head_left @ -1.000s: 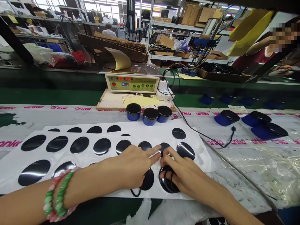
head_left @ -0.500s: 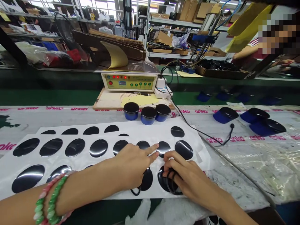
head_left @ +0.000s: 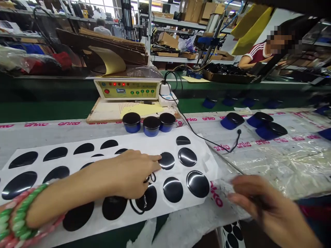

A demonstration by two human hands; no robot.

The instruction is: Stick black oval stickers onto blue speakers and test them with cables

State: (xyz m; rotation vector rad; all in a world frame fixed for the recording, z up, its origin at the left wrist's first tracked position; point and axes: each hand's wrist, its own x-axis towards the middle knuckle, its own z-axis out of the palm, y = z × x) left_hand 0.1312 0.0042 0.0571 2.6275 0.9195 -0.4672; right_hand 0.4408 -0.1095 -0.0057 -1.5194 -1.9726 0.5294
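Observation:
My left hand (head_left: 131,174) is over a white sheet (head_left: 176,210) of glossy black round stickers, index finger stretched to the edge of one sticker (head_left: 167,161). Its other fingers are curled, and thin black rings (head_left: 137,208) show beneath the palm and beside the fingers, seemingly held there. My right hand (head_left: 261,199) is off the sheet at the right, above the plastic-covered table. Motion smears its fingers; a dark blur shows among them that I cannot make out. Another sticker sheet (head_left: 97,141) lies partly beneath the first.
Three blue cups with black tops (head_left: 151,126) stand behind the sheets; more blue cups (head_left: 271,131) are at right. A control box (head_left: 128,89) sits at the back on a board. A black cable (head_left: 207,137) crosses the table. A person (head_left: 258,51) sits across the bench.
My right hand has moved from the sheet, where it held black rings, out to the right. My left hand stays over the stickers. The whole view has shifted slightly to the right.

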